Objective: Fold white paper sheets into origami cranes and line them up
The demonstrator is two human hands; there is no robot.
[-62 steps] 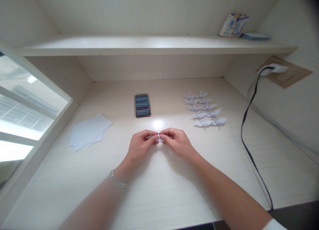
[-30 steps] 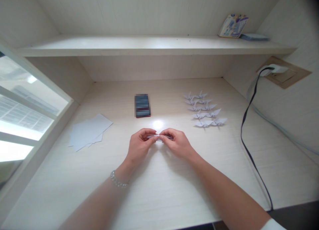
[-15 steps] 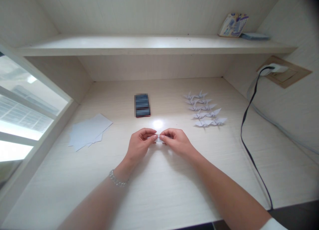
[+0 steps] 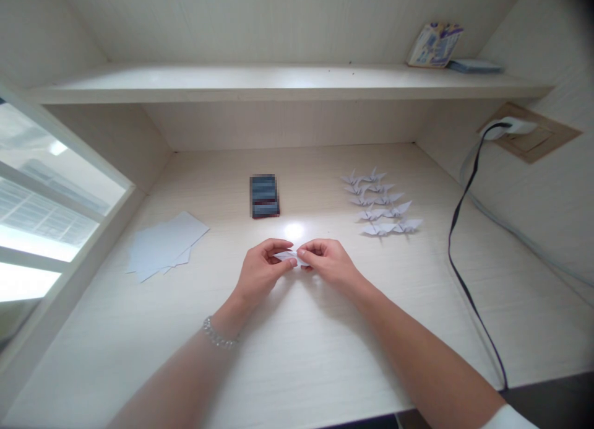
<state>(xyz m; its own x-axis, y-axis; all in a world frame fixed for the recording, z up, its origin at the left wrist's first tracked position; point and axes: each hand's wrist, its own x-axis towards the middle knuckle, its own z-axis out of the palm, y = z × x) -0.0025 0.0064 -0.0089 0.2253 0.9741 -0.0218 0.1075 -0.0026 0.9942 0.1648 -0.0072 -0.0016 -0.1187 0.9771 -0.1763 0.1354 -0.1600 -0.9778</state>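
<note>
A small folded piece of white paper [image 4: 286, 255] is held between my two hands, just above the desk. My left hand [image 4: 262, 266], with a chain bracelet at its wrist, grips the paper's left part, the thumb along its lower edge. On the other side, my right hand [image 4: 327, 260] pinches the paper's right end between thumb and fingers, which hide that end. Several white folded paper cranes [image 4: 380, 203] stand in rows on the desk, to the right beyond my right hand. Loose white paper sheets [image 4: 162, 246] lie overlapping at the left.
A pixelated dark rectangular object [image 4: 264, 195] lies beyond my hands. Above the desk runs a shelf [image 4: 278, 95] bearing a patterned box [image 4: 435, 45] and a flat pale-blue item [image 4: 476, 66]. A black cord [image 4: 452, 231] hangs from the wall socket [image 4: 533, 138] across the desk's right side.
More of the folded paper now shows between my hands, its pointed left end visible. My left thumb has slid slightly right and down. My right hand has barely moved.
</note>
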